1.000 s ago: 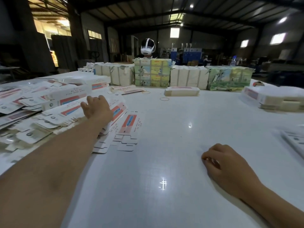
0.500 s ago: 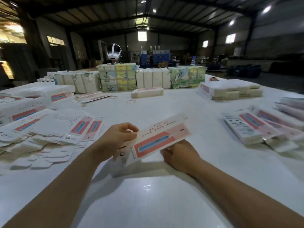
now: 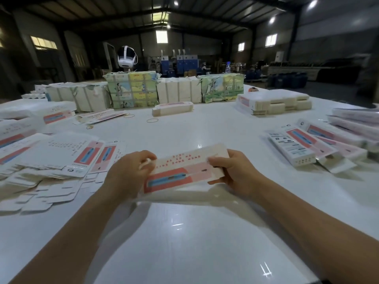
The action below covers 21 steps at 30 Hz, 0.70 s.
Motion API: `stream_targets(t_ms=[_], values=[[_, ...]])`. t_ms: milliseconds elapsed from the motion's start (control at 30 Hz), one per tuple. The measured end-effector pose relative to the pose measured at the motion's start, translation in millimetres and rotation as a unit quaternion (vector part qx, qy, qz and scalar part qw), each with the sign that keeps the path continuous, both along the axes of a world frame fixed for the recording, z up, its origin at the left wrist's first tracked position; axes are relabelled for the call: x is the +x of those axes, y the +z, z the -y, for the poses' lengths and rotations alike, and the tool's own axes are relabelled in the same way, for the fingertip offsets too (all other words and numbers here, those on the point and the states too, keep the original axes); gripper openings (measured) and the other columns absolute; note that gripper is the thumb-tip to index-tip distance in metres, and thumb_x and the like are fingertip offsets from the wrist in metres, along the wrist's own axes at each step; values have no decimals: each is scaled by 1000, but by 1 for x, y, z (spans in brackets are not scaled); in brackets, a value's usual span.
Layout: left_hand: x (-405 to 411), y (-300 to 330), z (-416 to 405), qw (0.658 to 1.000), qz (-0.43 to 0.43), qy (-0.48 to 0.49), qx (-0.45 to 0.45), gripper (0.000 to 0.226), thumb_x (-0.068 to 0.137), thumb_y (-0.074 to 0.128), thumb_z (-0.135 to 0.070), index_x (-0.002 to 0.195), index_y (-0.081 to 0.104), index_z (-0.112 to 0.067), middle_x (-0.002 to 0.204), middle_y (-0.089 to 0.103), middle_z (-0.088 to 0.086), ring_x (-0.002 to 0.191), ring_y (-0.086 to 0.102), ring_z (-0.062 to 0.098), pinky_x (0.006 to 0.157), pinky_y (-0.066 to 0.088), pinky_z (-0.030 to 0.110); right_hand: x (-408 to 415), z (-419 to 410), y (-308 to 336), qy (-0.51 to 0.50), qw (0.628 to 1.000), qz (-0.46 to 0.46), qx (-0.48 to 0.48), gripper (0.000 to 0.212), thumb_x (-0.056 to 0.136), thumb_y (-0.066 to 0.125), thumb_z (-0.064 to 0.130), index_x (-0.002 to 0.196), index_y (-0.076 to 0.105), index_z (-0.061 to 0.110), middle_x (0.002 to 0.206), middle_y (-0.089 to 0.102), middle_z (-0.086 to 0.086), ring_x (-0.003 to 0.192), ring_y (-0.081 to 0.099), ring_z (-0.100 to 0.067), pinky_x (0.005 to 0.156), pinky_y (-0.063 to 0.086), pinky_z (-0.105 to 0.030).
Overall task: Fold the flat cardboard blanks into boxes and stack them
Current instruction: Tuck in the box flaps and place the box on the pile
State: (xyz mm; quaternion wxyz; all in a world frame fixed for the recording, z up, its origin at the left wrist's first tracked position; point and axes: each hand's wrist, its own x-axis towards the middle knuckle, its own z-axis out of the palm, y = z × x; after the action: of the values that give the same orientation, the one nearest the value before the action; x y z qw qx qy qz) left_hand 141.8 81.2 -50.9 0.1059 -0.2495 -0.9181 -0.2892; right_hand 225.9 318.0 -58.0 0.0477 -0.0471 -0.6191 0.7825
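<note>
A white cardboard blank with a red and blue print is held just above the white table, in front of me. My left hand grips its left end, fingers curled over the top edge. My right hand grips its right end, thumb on the near side. A spread pile of flat blanks lies at the left. Several folded boxes lie in a row at the right.
Wrapped bundles of blanks line the far edge, with a small stack before them and a larger stack at the far right. Rubber bands lie mid-table. A white headset stands behind the bundles.
My left hand took a blank from the left pile and brought it to the middle. My right hand came off the table and now grips the blank's right end.
</note>
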Motion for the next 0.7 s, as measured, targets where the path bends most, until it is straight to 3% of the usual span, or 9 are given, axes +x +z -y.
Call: stream_targets(t_ms=[67, 133, 167, 200, 267, 367, 533, 633, 700], values=[[12, -2, -9, 984, -129, 0, -123, 71, 78, 39, -67, 137, 44, -26, 133, 50, -2, 120, 40, 19, 106, 27, 46, -1, 3, 0, -18, 999, -33, 9, 11, 91, 55, 2, 99, 61, 3, 92, 73, -12, 79, 71, -27, 55, 56, -32], [27, -3, -26, 955, -219, -7, -202, 101, 66, 29, -84, 148, 24, -24, 149, 30, -3, 138, 13, 23, 111, -9, 55, 0, 5, 0, -19, 998, -59, 20, 11, 91, 56, 3, 100, 62, 5, 91, 74, -10, 81, 71, -28, 57, 56, -32], [32, -5, -35, 943, -250, -11, -221, 108, 65, 25, -88, 150, 17, -22, 152, 25, -2, 140, 7, 24, 109, -16, 56, 1, 6, -1, -10, 997, -69, 29, 12, 90, 57, 4, 100, 63, 6, 90, 74, -10, 81, 71, -28, 57, 56, -32], [36, -6, -44, 938, -263, -19, -225, 110, 66, 25, -89, 151, 13, -20, 153, 24, 0, 140, 8, 25, 110, -14, 56, 2, 8, -1, 1, 996, -80, 34, 13, 90, 57, 4, 100, 64, 6, 89, 74, -10, 81, 71, -28, 57, 56, -32], [39, -7, -55, 945, -257, -45, -200, 108, 69, 39, -82, 150, 15, -13, 147, 33, 5, 133, 27, 27, 113, 11, 52, 3, 11, 0, 29, 995, -95, 22, 14, 90, 57, 4, 102, 64, 5, 89, 73, -11, 80, 70, -28, 58, 56, -32], [38, -5, -54, 954, -273, -83, -95, 100, 63, 69, -66, 137, 42, -3, 123, 56, 13, 104, 55, 31, 89, 45, 43, 6, 8, 5, 102, 991, -83, -32, 27, 85, 58, 11, 111, 59, 3, 95, 71, -14, 85, 69, -29, 60, 56, -32], [41, -3, -49, 940, -323, -96, -51, 92, 65, 55, -73, 125, 51, -4, 110, 62, 12, 88, 58, 29, 77, 50, 40, 7, 5, 6, 146, 984, -72, -68, 33, 78, 57, 8, 111, 59, 3, 96, 71, -14, 86, 70, -29, 61, 58, -33], [42, -3, -50, 936, -333, -88, -71, 93, 62, 57, -73, 123, 54, -2, 108, 63, 13, 86, 59, 30, 79, 49, 41, 5, 4, 4, 100, 990, -97, -5, 20, 85, 54, -4, 100, 63, 6, 86, 73, -8, 77, 71, -25, 56, 57, -31], [42, -5, -51, 932, -340, -83, -95, 95, 56, 69, -68, 120, 56, -1, 106, 64, 14, 85, 60, 32, 79, 49, 41, 5, 4, 1, 63, 990, -116, 56, 27, 87, 53, -9, 92, 69, 12, 83, 74, -7, 77, 71, -26, 54, 56, -30]])
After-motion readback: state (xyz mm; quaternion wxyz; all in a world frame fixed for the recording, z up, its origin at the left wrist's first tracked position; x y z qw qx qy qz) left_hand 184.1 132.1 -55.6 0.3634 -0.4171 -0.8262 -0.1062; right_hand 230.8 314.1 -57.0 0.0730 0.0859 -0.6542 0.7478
